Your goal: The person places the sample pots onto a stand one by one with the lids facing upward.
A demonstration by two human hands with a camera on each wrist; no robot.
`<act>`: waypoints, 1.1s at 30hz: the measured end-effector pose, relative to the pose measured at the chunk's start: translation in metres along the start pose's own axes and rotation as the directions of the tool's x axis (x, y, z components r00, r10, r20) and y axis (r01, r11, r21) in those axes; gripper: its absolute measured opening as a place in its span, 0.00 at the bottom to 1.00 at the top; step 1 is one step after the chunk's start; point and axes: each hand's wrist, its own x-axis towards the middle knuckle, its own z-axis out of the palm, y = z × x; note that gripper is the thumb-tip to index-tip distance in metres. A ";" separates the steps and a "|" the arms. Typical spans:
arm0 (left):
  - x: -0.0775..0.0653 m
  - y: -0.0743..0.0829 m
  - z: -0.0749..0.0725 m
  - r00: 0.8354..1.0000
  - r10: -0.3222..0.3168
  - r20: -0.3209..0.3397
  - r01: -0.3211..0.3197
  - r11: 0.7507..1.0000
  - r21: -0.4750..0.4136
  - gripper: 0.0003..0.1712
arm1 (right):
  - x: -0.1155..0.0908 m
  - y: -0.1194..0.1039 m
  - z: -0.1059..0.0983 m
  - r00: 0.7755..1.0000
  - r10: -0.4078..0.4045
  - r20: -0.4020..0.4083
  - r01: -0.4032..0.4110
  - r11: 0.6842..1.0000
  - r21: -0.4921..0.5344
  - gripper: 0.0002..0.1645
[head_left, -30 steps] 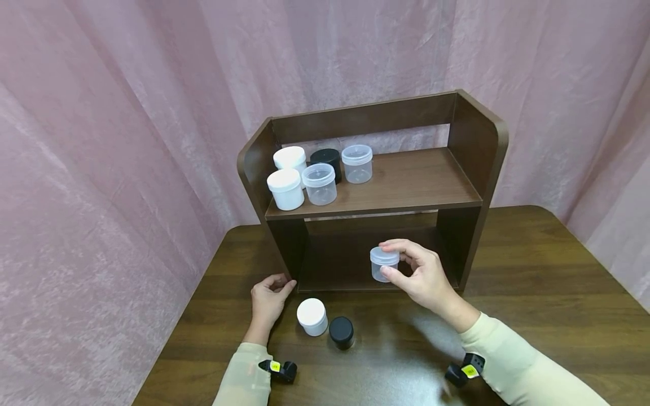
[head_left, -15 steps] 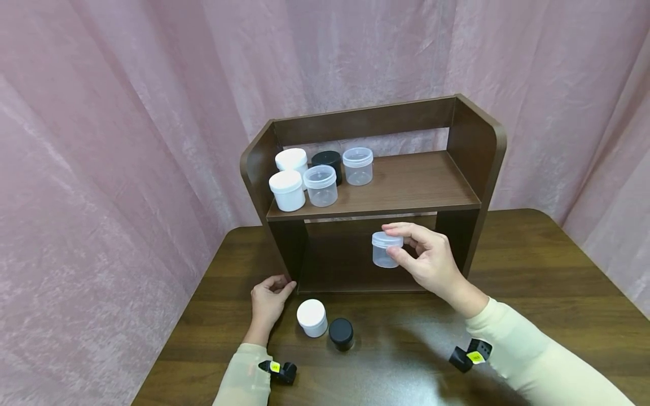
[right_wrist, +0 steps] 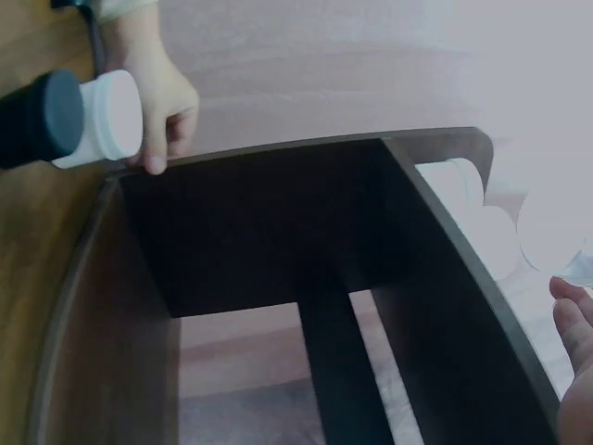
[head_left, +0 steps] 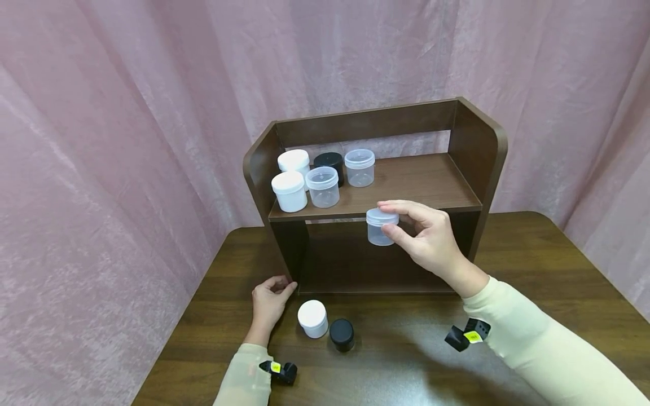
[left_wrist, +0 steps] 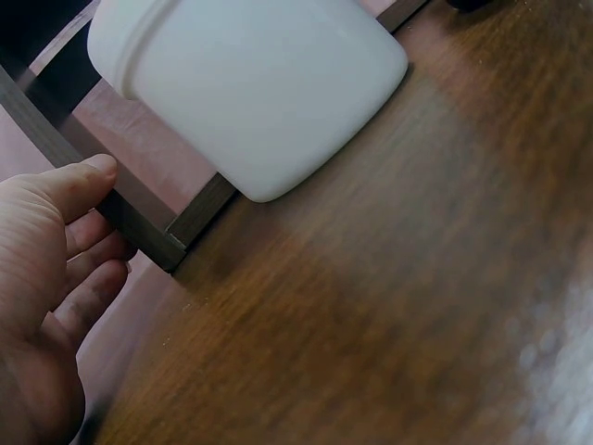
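Observation:
In the head view my right hand (head_left: 430, 241) pinches a clear plastic jar (head_left: 377, 230) between thumb and fingers, lid up. It is held in the air before the front edge of the upper board of a brown two-tier shelf (head_left: 416, 175). My left hand (head_left: 269, 303) grips the lower front corner of the shelf's left side panel (left_wrist: 139, 227), thumb on its front edge. Near that hand, a white jar (head_left: 312, 320) and a smaller black jar (head_left: 342, 335) stand on the table.
On the upper board, at the left, stand two white jars (head_left: 290, 193), a black jar (head_left: 330, 163) and two clear jars (head_left: 323, 189). The wooden table (head_left: 533, 265) extends right of the shelf. A pink curtain (head_left: 355, 62) hangs behind.
My right hand has lifted the clear jar from low in front of the bottom tier to the height of the upper board's front edge. The left hand keeps its place.

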 end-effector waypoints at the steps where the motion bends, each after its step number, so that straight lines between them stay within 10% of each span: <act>1: 0.000 0.000 0.000 1.000 -0.001 0.000 0.001 1.000 -0.001 0.10 | 0.003 0.001 -0.001 1.000 -0.005 0.002 0.005 1.000 -0.008 0.24; 17: -0.001 0.000 0.001 1.000 0.007 -0.013 -0.007 1.000 0.004 0.10 | 0.053 -0.015 0.011 0.998 -0.061 0.006 0.061 0.977 -0.204 0.19; 33: 0.000 -0.001 0.002 1.000 0.009 -0.013 -0.008 1.000 0.020 0.09 | 0.064 0.032 0.006 0.993 0.017 0.119 0.025 0.939 -0.342 0.19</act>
